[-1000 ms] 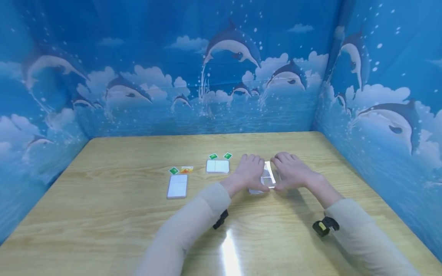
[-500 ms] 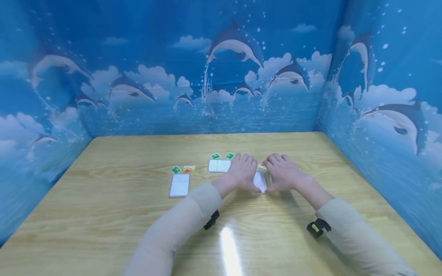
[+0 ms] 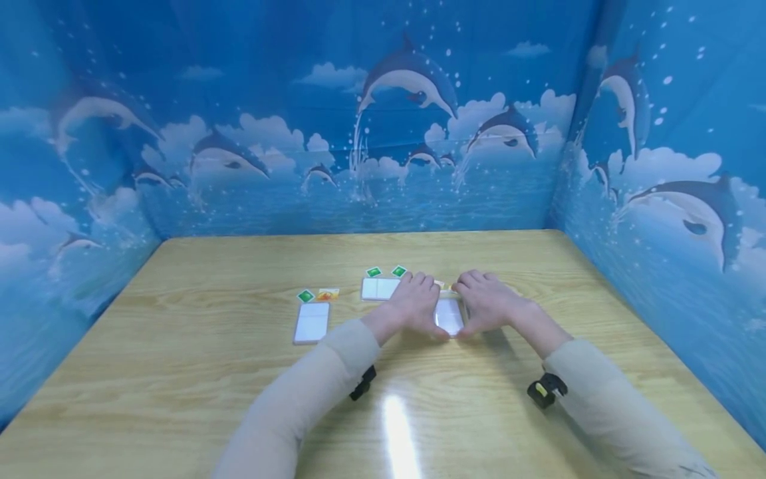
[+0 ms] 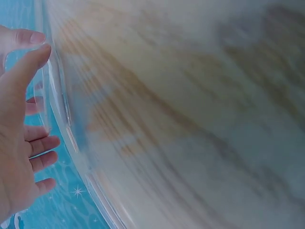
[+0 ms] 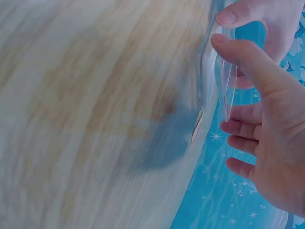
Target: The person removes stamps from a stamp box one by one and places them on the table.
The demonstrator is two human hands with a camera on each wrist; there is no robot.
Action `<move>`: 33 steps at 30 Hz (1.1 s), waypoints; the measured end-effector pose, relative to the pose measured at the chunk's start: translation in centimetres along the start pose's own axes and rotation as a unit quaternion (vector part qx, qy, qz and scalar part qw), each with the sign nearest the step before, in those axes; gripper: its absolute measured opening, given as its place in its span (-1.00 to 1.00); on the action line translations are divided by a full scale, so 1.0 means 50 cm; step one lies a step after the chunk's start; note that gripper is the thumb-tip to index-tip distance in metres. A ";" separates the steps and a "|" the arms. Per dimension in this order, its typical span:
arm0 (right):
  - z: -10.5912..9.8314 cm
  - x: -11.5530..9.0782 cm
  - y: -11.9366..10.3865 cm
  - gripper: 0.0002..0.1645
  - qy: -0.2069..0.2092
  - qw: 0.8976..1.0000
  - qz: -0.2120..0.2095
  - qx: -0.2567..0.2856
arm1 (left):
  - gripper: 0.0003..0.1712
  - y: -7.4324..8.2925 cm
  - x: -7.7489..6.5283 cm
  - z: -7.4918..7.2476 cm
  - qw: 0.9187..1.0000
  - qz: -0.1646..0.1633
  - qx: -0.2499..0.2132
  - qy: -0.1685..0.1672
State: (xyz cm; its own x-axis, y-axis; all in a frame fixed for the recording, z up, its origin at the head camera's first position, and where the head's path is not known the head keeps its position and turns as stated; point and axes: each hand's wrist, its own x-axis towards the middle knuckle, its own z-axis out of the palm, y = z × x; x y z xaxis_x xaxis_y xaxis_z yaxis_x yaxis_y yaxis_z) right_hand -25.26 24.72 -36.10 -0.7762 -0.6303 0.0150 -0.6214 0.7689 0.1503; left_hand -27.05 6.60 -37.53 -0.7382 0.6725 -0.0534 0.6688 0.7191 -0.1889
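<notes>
In the head view my left hand (image 3: 414, 304) and right hand (image 3: 487, 303) face each other over a white rectangular panel (image 3: 449, 317) on the table. Between them they hold a thin clear plastic plate (image 5: 226, 88) by its opposite sides, thumbs at the near edge and fingers at the far edge. The right wrist view has this plate just above a flat clear-edged case (image 5: 206, 76), a narrow gap between the two. From the left wrist view the clear plate (image 4: 42, 90) shows edge-on. Small printed cards (image 3: 441, 284) lie beyond, partly hidden by the fingers.
Two similar white panels lie further left, one upright (image 3: 312, 323) and one sideways (image 3: 377, 289). Behind the first are a green card (image 3: 306, 296) and an orange card (image 3: 328, 295); behind the second, two green cards (image 3: 374, 272). A dolphin-print curtain (image 3: 335, 133) borders the wooden table (image 3: 179, 372).
A second ago the clear plate was tilted and raised between the hands; now it lies flatter, lower over the white panel. Both hands have shifted slightly left, and the view has moved a little.
</notes>
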 end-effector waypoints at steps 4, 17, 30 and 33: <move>0.001 0.004 -0.002 0.05 -0.012 1.000 -0.002 0.026 | 0.10 -0.003 -0.003 0.001 1.000 0.003 -0.010 -0.005; 0.001 0.011 -0.001 0.02 -0.045 0.997 -0.011 0.069 | 0.12 -0.007 -0.008 0.003 0.998 0.000 -0.044 -0.034; 0.012 0.013 0.005 0.05 -0.084 0.992 0.004 0.097 | 0.09 -0.005 -0.004 0.007 0.997 0.003 -0.062 -0.054; 0.009 0.015 0.005 0.05 -0.084 0.991 0.006 0.102 | 0.08 -0.008 -0.003 0.006 0.997 0.006 -0.060 -0.054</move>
State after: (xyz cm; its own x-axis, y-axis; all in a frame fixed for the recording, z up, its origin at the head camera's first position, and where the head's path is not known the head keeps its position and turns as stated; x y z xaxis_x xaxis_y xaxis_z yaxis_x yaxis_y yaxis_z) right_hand -26.04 24.51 -36.50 -0.7798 -0.6075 -0.1510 -0.6075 0.7927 -0.0512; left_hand -27.22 6.15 -37.74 -0.7315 0.6623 -0.1620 0.6778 0.7320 -0.0684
